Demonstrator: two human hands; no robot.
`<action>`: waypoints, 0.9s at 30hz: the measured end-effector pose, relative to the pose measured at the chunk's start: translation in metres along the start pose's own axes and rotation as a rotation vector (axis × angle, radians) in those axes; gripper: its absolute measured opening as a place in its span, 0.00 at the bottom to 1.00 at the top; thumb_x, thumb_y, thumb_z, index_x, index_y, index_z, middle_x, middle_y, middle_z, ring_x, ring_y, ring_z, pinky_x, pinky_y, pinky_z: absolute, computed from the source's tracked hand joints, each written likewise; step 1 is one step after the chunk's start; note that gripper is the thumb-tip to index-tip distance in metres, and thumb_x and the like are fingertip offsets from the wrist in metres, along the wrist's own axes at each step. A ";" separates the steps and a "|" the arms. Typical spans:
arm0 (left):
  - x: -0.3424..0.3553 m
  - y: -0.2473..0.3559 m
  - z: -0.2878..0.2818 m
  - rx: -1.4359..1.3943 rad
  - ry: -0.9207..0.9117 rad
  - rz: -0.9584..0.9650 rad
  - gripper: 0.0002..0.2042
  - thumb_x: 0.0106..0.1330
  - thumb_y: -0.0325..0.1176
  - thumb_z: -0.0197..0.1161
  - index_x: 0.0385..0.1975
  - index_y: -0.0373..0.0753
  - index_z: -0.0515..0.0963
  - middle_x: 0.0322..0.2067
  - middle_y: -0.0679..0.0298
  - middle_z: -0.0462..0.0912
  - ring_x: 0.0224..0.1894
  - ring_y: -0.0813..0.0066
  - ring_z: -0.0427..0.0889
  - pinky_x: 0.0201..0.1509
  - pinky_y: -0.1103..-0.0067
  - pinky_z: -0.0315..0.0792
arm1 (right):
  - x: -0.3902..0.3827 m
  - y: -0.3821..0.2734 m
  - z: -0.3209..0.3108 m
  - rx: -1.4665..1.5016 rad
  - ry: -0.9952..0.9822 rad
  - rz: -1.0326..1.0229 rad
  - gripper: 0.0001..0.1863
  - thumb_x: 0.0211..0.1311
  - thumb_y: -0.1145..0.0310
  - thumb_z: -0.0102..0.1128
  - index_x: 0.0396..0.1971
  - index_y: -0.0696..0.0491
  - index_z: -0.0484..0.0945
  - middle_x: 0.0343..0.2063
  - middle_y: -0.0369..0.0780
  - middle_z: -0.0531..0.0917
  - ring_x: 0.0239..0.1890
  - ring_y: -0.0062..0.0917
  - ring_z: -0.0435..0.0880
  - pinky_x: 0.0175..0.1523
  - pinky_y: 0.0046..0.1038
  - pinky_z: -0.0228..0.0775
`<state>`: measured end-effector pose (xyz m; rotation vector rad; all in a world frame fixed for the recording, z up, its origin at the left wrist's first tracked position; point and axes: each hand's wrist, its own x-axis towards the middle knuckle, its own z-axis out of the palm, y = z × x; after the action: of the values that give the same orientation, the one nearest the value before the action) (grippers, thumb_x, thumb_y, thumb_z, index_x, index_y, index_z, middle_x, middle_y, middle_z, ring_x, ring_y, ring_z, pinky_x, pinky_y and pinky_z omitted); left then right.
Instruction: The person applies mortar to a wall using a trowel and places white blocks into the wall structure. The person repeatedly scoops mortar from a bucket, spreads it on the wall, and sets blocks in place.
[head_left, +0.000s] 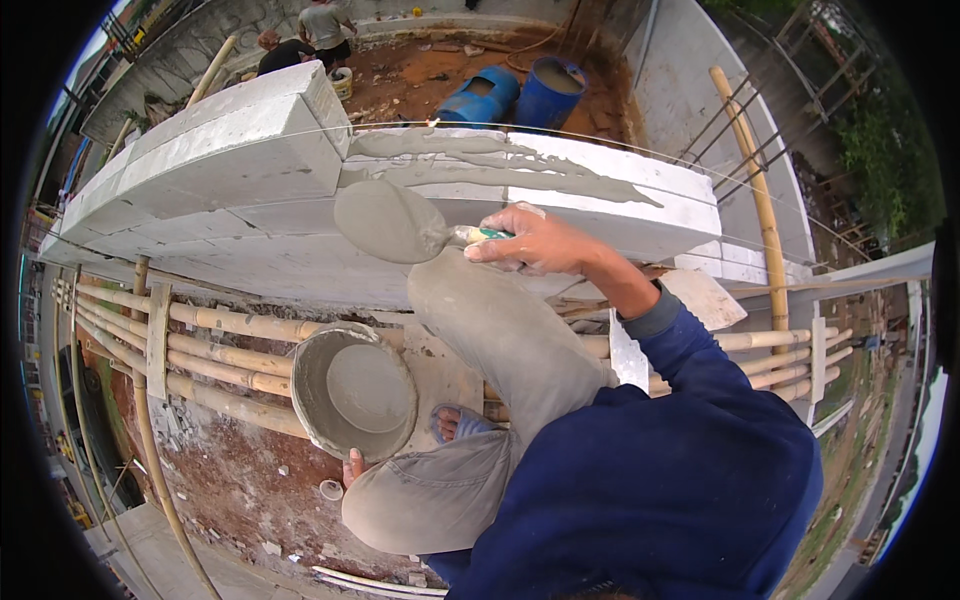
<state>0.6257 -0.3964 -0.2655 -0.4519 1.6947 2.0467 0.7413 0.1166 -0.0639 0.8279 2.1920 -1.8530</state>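
Note:
My right hand (pixel 540 240) grips the green handle of a trowel (pixel 390 222) whose blade is coated with grey mortar. The blade hovers at the near face of a white block wall (pixel 230 150), just below a fresh bed of mortar (pixel 500 165) spread along the lower course. A raised block sits on the wall's left part. My left hand (pixel 352 466) holds a round grey bucket (pixel 300 385) of mortar from underneath; only the fingertips show beside my bent knee. My bare foot rests on the scaffold.
Bamboo scaffold poles (pixel 220 350) run under me, with a drop to bare earth below. A taut string line crosses above the wall. Two blue barrels (pixel 480 97) stand beyond it. Two other people (pixel 320 25) are far behind. An upright bamboo pole (pixel 760 200) stands at the right.

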 end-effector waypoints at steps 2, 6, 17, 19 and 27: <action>-0.005 -0.007 -0.010 0.046 0.043 0.002 0.19 0.74 0.40 0.71 0.54 0.32 0.77 0.42 0.60 0.87 0.38 0.73 0.86 0.43 0.74 0.81 | -0.024 0.025 -0.027 0.005 0.260 -0.047 0.25 0.64 0.42 0.74 0.33 0.54 0.86 0.21 0.30 0.70 0.24 0.15 0.69 0.26 0.24 0.57; -0.014 -0.017 -0.021 0.111 0.100 -0.012 0.19 0.74 0.40 0.71 0.54 0.32 0.77 0.42 0.60 0.87 0.38 0.73 0.86 0.43 0.74 0.81 | -0.068 0.058 -0.084 0.100 0.498 0.121 0.24 0.68 0.45 0.71 0.31 0.55 0.85 0.20 0.30 0.72 0.24 0.13 0.68 0.26 0.24 0.57; -0.023 -0.029 -0.022 0.173 0.158 -0.026 0.19 0.75 0.40 0.71 0.54 0.32 0.78 0.42 0.61 0.87 0.38 0.73 0.86 0.43 0.74 0.81 | -0.168 0.148 -0.185 -0.699 0.962 0.347 0.34 0.61 0.40 0.69 0.48 0.59 0.90 0.43 0.52 0.89 0.48 0.45 0.88 0.58 0.41 0.78; -0.024 -0.031 -0.022 0.186 0.155 -0.029 0.18 0.75 0.40 0.71 0.54 0.32 0.78 0.42 0.61 0.87 0.38 0.74 0.86 0.43 0.74 0.81 | -0.179 0.153 -0.189 -0.710 0.986 0.388 0.31 0.60 0.40 0.69 0.49 0.54 0.90 0.44 0.52 0.89 0.49 0.46 0.88 0.59 0.41 0.78; -0.037 -0.034 -0.038 0.187 0.182 -0.029 0.18 0.75 0.40 0.71 0.53 0.33 0.78 0.41 0.61 0.87 0.38 0.74 0.86 0.43 0.75 0.81 | -0.122 0.143 -0.154 -0.807 1.038 0.088 0.26 0.62 0.45 0.69 0.49 0.50 0.89 0.41 0.50 0.90 0.47 0.47 0.88 0.54 0.43 0.79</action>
<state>0.6744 -0.4328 -0.2821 -0.6121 1.9525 1.8527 0.9501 0.2369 -0.0971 1.8202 2.9403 -0.2750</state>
